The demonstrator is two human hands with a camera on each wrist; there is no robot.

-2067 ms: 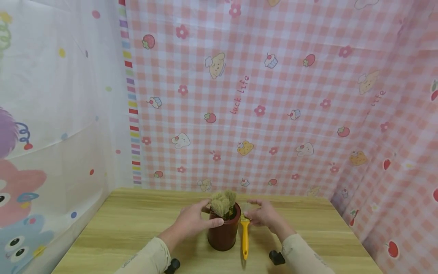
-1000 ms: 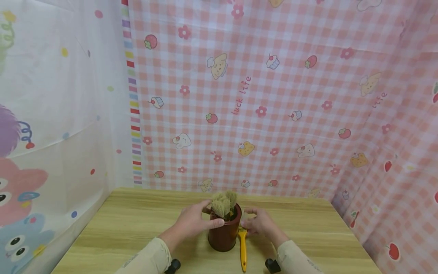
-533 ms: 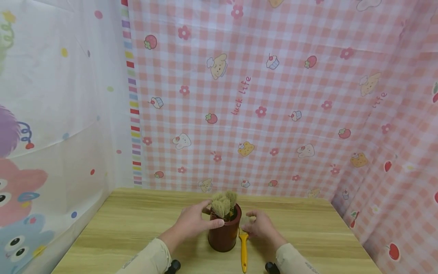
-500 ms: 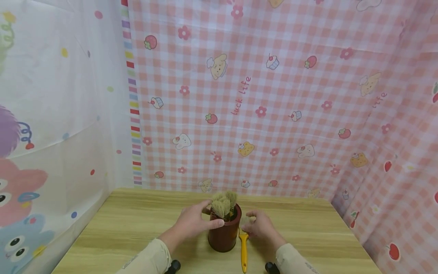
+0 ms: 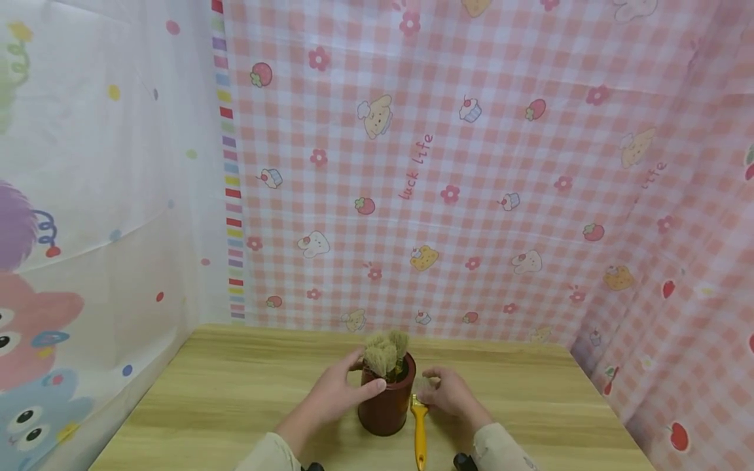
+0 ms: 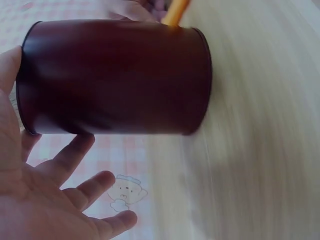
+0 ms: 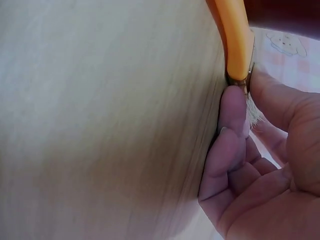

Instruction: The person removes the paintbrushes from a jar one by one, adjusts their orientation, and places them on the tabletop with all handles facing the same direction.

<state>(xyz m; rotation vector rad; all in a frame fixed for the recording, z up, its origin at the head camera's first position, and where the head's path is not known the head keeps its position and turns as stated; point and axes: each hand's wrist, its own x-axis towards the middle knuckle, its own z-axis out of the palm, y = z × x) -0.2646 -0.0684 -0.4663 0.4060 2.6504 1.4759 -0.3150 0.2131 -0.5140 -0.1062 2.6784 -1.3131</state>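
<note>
A dark brown cylindrical container (image 5: 384, 413) stands upright on the wooden table, holding several brushes with pale bristles (image 5: 380, 356) pointing up. My left hand (image 5: 334, 394) grips its rim with the thumb in front; in the left wrist view, the other fingers spread away from its wall (image 6: 115, 75). Just right of the container, a paintbrush (image 5: 420, 432) with a yellow handle points toward me. My right hand (image 5: 452, 394) pinches it by the metal band and bristle end, as the right wrist view shows at the handle's neck (image 7: 239, 55). Its bristles are partly hidden by the fingers.
The wood-grain table (image 5: 247, 373) meets a pink checked cloth (image 5: 330, 216) at its back edge. A white cloth with cartoon prints (image 5: 118, 229) hangs at the left. Black objects (image 5: 464, 462) sit at both wrists.
The right hand has drawn the paintbrush a little toward me and closer to the container since two seconds ago. The left hand stays at the rim, while its forearm has shifted slightly.
</note>
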